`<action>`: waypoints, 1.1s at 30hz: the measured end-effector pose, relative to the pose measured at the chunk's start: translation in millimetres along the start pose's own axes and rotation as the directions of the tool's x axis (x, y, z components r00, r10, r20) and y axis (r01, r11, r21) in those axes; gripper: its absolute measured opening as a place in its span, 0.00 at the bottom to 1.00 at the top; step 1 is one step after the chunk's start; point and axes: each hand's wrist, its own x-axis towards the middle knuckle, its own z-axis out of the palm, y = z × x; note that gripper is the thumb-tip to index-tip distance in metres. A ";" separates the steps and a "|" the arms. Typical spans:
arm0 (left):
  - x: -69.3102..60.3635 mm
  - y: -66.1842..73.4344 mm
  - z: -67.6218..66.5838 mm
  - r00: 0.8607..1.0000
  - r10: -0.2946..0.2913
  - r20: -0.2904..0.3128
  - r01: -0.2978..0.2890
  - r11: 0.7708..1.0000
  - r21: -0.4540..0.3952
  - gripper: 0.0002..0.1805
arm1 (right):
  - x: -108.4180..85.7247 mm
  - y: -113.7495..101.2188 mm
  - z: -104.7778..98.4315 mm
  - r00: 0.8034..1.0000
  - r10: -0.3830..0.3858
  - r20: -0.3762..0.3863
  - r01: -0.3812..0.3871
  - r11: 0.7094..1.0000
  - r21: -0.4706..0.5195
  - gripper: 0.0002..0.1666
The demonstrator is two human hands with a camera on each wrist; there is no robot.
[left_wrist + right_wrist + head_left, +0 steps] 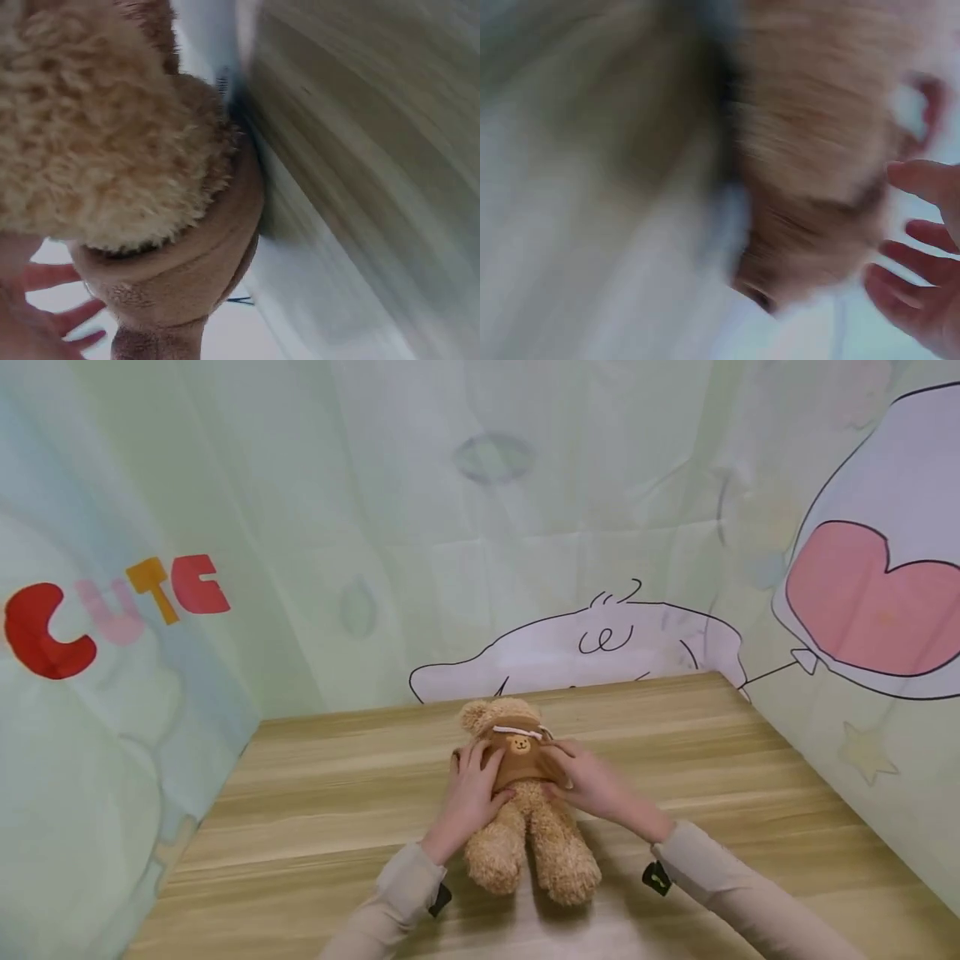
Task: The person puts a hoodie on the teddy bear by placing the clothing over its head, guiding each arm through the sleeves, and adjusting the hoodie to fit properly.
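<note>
A curly light-brown teddy bear lies on its back on the wooden table, head toward the far edge, legs toward the person. It wears a brown top with a small bear face on the front. The left hand touches the top's left side, fingers spread and slightly bent. On the other side the right hand has its fingers on the top's edge and its thumb near the hip. In the left wrist view the bear's leg hides part of the top; the right wrist view is blurred.
The wooden table extends on both sides of the bear. Behind it hangs a pale green printed cloth, which also covers the left and right sides. Small dark devices sit at both sleeve cuffs.
</note>
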 end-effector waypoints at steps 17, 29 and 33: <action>-17.5 8.4 16.4 0.942 0.327 -0.083 -0.283 0.900 0.333 0.17 | -6.4 11.4 37.6 0.995 -0.087 -0.038 0.094 0.952 0.292 0.07; -25.8 8.8 17.6 0.896 0.439 0.065 -0.443 0.875 0.194 0.12 | -26.1 -5.6 46.6 0.961 -0.276 -0.012 0.275 0.961 -0.022 0.19; -26.5 8.1 20.3 0.890 0.455 0.029 -0.450 0.867 0.212 0.07 | -23.4 -9.3 53.7 0.964 -0.261 -0.059 0.261 0.965 0.001 0.18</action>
